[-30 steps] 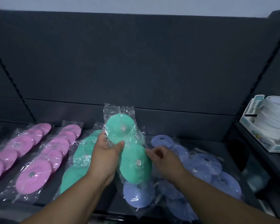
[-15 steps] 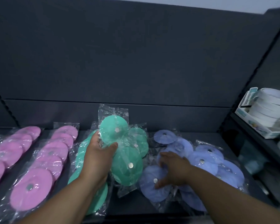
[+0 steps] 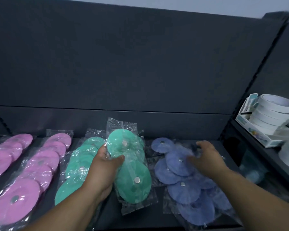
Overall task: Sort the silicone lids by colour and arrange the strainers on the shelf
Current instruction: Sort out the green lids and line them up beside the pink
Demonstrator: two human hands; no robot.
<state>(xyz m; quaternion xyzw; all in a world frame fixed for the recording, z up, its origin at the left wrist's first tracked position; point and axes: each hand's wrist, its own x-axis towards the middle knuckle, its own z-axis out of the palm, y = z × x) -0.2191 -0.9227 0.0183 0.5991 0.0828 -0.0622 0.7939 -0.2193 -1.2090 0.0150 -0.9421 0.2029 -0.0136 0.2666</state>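
Note:
My left hand grips a clear packet of green silicone lids by its left edge, in the middle of the dark shelf. A second green packet lies just to its left, partly under my wrist. Two packets of pink lids lie in rows further left. My right hand hovers with fingers spread over the packets of blue lids on the right, touching or just above them. No strainers are visible.
A dark back panel rises behind the shelf. On a neighbouring shelf at the right stands a white box of stacked white tape rolls. An upright post divides the two shelf sections.
The green packet in my left hand came down to rest beside the other green one. My right hand let go of it and moved right and back over the blue lids.

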